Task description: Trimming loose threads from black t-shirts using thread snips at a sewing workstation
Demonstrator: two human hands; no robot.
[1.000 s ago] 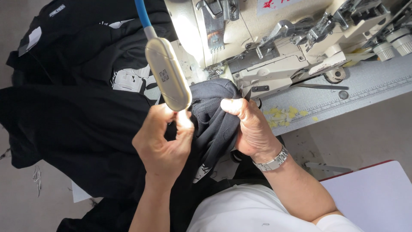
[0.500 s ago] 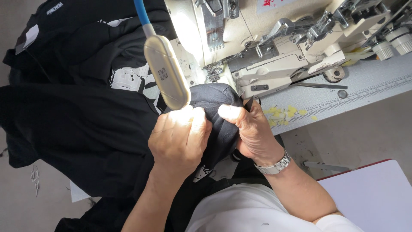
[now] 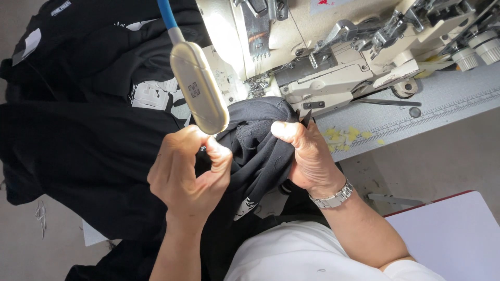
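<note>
Both hands grip a bunched black garment (image 3: 255, 151) just before the sewing machine (image 3: 333, 78): left hand (image 3: 190, 171) pinching an edge, right hand (image 3: 307, 158) clenched on a fold; cloth apparently not yet under the needle, stitching remains

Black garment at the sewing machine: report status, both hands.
Left hand pinching black garment; right hand gripping its fold. Garment bunched just short of sewing machine. Lamp hanging over left hand.
</note>
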